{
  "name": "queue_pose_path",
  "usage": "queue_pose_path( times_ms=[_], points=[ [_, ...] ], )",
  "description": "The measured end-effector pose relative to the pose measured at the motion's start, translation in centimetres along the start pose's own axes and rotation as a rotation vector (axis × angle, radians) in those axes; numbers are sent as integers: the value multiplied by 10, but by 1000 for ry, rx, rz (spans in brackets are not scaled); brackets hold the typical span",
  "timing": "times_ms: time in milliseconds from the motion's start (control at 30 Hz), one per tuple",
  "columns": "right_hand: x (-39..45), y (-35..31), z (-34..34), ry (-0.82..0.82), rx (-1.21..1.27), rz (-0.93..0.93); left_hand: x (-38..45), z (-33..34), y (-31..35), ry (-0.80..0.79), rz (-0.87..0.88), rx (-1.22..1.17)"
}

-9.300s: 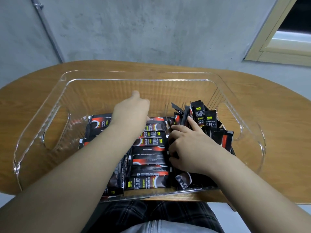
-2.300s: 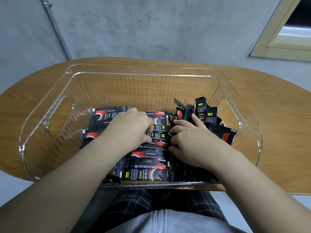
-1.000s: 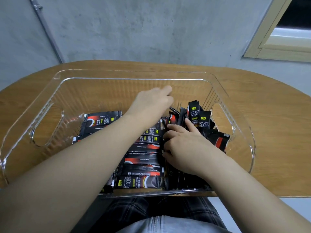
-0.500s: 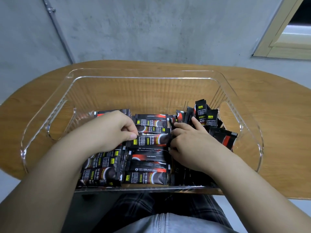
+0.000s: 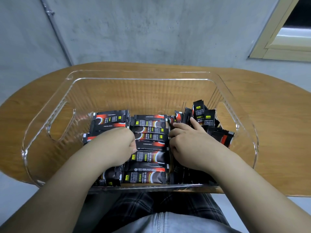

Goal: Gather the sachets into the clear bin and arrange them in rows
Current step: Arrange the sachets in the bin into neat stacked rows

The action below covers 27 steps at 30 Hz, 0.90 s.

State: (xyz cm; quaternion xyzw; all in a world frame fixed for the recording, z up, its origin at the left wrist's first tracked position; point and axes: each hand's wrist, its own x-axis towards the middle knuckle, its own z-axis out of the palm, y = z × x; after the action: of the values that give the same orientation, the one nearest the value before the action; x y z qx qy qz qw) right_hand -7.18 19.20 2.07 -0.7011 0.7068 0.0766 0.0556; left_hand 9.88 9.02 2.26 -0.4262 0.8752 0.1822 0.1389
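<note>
The clear bin (image 5: 50, 115) sits on the wooden table and holds several black-and-red sachets. A left stack (image 5: 109, 120) and a middle row (image 5: 149, 157) lie flat. More sachets (image 5: 202, 116) stand upright and loose at the right. My left hand (image 5: 117, 145) rests on the left stack, its fingers curled over the stack's right edge beside the middle row. My right hand (image 5: 190, 142) curls down along the right side of the middle row and holds the upright bunch, with its index finger stretched against those sachets. Sachets under both hands are hidden.
The oval wooden table (image 5: 269, 125) stands against a grey concrete wall. The far half of the bin (image 5: 139, 96) shows bare floor. Cut-out handles (image 5: 60, 125) open in both end walls. My lap lies below the bin's near rim.
One second ago my left hand reached toward the bin's far middle. It has since come back onto the left stack and curled there. My right hand has stayed on the upright bunch.
</note>
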Motion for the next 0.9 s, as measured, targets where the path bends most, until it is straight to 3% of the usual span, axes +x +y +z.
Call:
queue_pose_path(
  times_ms=[233,500,733,900],
  points=[
    [0,0,-1,1,-9,-1,-9,-1,9,150,55,71],
    [-1,-2,0,8,-27,28,-3,12,27,147,243,97],
    [-1,-2,1,25,-28,41,1,8,22,164,263,-23],
    [-1,-3,3,29,-31,39,22,-22,36,318,305,-108]
  ],
)
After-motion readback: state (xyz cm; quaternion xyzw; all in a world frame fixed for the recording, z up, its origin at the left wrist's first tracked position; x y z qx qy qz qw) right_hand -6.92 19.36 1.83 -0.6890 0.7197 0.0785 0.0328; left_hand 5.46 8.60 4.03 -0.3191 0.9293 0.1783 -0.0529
